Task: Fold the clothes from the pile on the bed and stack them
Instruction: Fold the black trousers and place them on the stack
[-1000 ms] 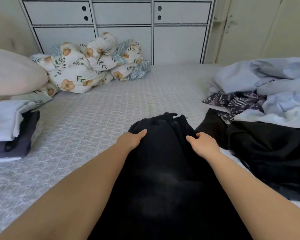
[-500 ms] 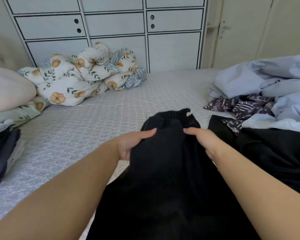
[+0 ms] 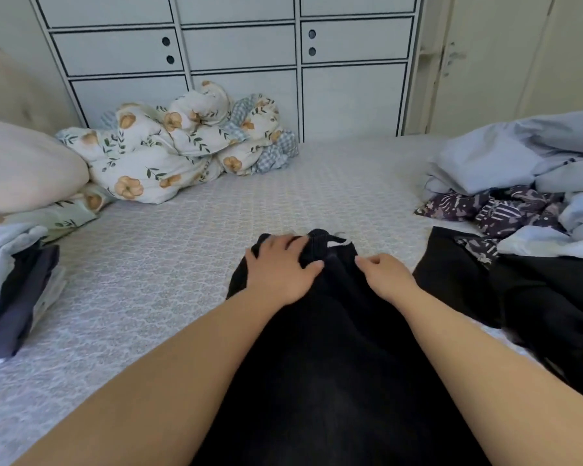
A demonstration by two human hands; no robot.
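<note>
At far left we note a stack of folded clothes (image 3: 12, 290) on the bed (image 3: 169, 264), with a floral duvet (image 3: 169, 153) bunched behind. At centre, black trousers (image 3: 334, 348) lie flat on the bed. The left hand (image 3: 280, 274) lies spread, fingers straight, pressing the waistband. The right hand (image 3: 386, 280) rests beside it, fingers curled; its grip we cannot tell. At right sits the unfolded pile (image 3: 525, 196).

A home bedroom: a bed (image 3: 189, 250) with a patterned sheet, a crumpled floral duvet (image 3: 169, 153), a pillow (image 3: 24, 166), loose clothes (image 3: 519, 183), and pale cabinets (image 3: 236, 55), probably a wardrobe, against the wall.
</note>
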